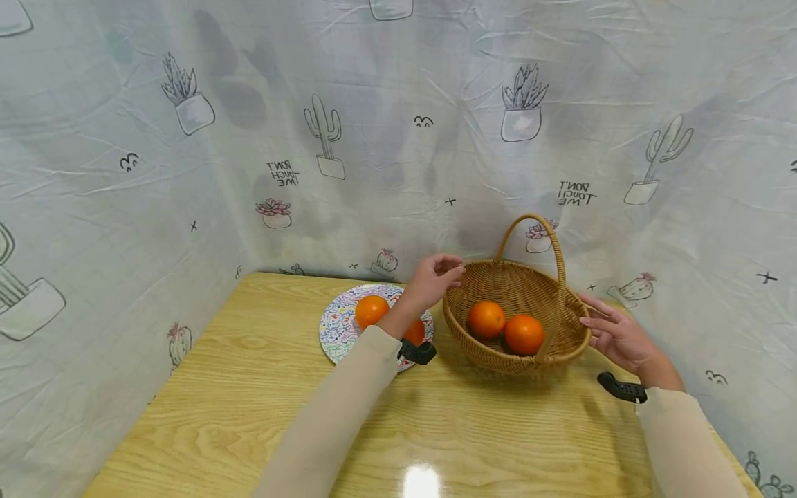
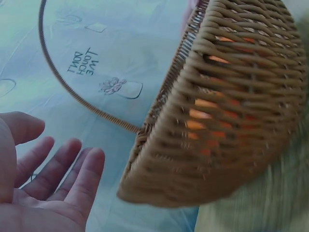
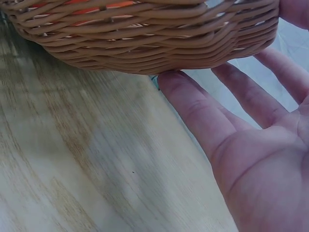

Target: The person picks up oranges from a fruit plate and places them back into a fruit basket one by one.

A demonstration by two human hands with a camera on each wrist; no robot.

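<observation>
A wicker basket (image 1: 479, 353) with an arched handle holds two oranges (image 1: 486, 319), (image 1: 524, 335) side by side. My left hand (image 1: 436, 280) hovers at the basket's left rim with bent, loose fingers and nothing in it; the left wrist view has a gap between its fingertips (image 2: 91, 164) and the wicker. At the opposite end, my right hand (image 1: 623, 339) touches the basket, its fingers spread. In the right wrist view those fingers (image 3: 193, 101) reach up to the basket's woven underside (image 3: 145, 60), fairly straight and not wrapped round it.
Left of the basket, a round multicoloured plate (image 1: 336, 332) bears an orange (image 1: 371, 312) and another orange (image 1: 414, 333) partly hidden behind my left wrist. Both stand on a wooden table (image 1: 249, 387). A pale cactus-print cloth (image 1: 386, 138) hangs close behind.
</observation>
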